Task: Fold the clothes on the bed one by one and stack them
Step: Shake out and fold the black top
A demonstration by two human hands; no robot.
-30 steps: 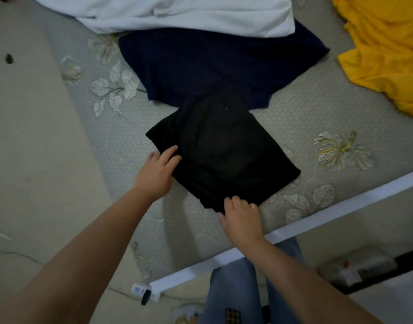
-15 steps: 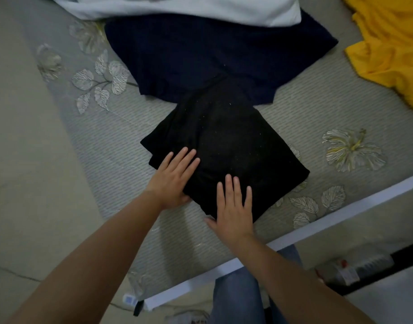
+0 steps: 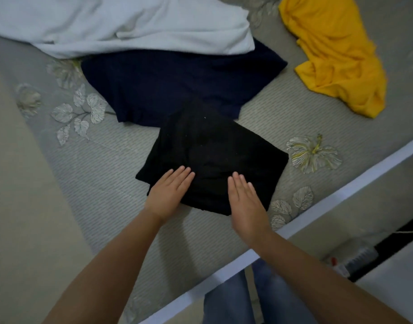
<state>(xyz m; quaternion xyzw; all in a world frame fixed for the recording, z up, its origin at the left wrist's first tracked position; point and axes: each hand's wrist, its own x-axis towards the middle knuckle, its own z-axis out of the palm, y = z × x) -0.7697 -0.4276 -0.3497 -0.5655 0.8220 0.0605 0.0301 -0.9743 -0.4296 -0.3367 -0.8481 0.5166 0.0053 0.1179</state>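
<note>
Head view: folded black garment [image 3: 215, 160] lies on the bed [image 3: 112, 174], a compact near-square bundle turned diamond-wise to the person, its far corner overlapping the navy garment [image 3: 177, 83]. Left hand [image 3: 168, 195] and right hand [image 3: 245, 202] both lie flat on its near part, palms down. Fingers [image 3: 182, 176] are straight and together, gripping nothing; they press or smooth the cloth.

Key relation: the bundle extends away from both hands, up and slightly right in frame. The left hand covers its near-left edge, the right hand its near corner. The hands sit about equally near, side by side, with a strip of black cloth between them. No clear long axis; the bundle reads roughly square.

Judgement: the fold on this item looks finished and this is the final flattening. Next is probably moving it to a stack spot or starting another item. No stack of folded clothes is visible.

Still unfolded: the navy garment spread flat just beyond; a white garment [image 3: 130, 24] bunched over the navy one's far edge; a yellow garment [image 3: 336, 54] crumpled well apart at far right. The navy one is nearest, straight ahead, within reach of either hand.

The white bed rail [image 3: 341, 197] runs diagonally just beside the right wrist; jeans [image 3: 236, 298] show below it.
</note>
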